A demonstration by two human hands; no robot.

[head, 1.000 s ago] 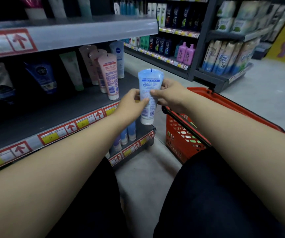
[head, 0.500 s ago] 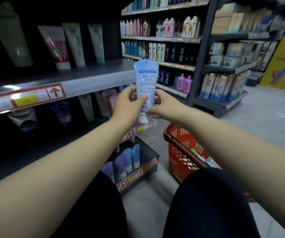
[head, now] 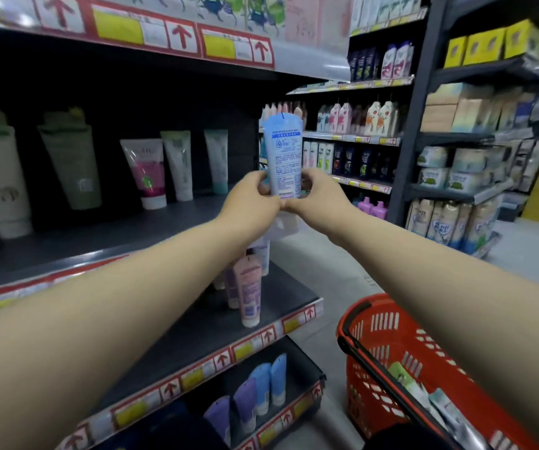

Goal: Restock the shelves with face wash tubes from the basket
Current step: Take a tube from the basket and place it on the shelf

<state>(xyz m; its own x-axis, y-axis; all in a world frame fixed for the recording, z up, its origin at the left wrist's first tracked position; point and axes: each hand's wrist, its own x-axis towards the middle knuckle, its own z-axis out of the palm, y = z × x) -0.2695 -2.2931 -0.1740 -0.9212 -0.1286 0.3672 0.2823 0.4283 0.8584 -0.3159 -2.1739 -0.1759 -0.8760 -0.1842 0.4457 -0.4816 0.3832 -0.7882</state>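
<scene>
Both left hand (head: 252, 198) and right hand (head: 318, 196) pinch the pale blue plastic face wash tube (head: 283, 151) low — better to stand it gently, cap-down, on the dark metal shelf (head: 132, 235).

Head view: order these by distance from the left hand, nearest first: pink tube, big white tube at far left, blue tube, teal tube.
1. blue tube: held in the left hand.
2. teal tube: on the shelf, just left.
3. pink tube: further left.
4. big white tube: far left end.
</scene>
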